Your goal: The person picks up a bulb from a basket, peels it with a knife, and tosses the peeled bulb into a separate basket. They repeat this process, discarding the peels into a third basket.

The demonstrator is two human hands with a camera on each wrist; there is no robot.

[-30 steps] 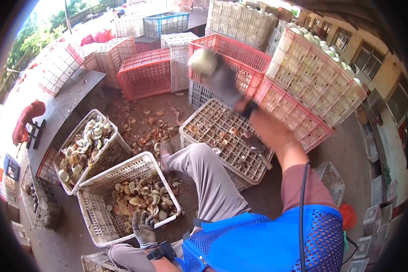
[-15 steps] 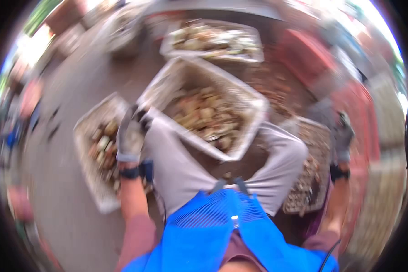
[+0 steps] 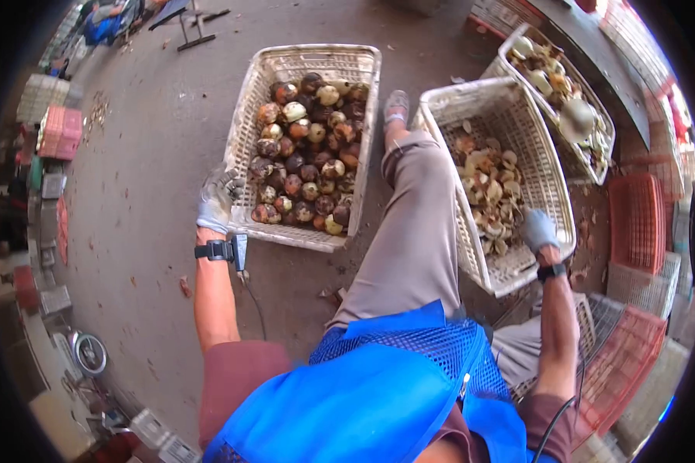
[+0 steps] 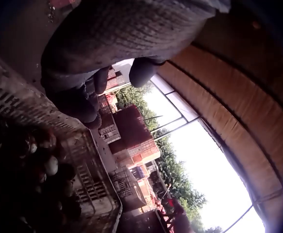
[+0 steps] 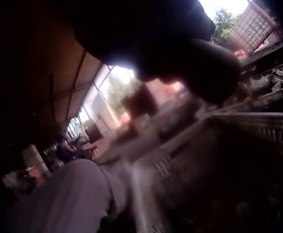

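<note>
In the head view my gloved left hand (image 3: 218, 194) is at the left rim of a white crate (image 3: 239, 127) full of round brown, white and greenish produce (image 3: 305, 154). The left wrist view shows its fingers (image 4: 78, 104) bent over the crate's edge, with a gap between thumb and fingers. My gloved right hand (image 3: 539, 230) is over the right side of a second white crate (image 3: 471, 258) with pale curved peelings (image 3: 490, 189). It is dark and blurred in the right wrist view, and I cannot tell what it holds.
A third crate (image 3: 513, 42) of peelings stands at the far right, a blurred pale ball (image 3: 578, 119) overlapping it. Red crates (image 3: 637, 220) line the right side. My leg (image 3: 413, 228) lies between the two nearer crates. A black stand (image 3: 197, 31) is on the floor behind.
The view has swung left, bringing the full produce crate in front. My left hand has moved from the peelings crate to that crate's rim; my right hand has come back from the stacked red crates.
</note>
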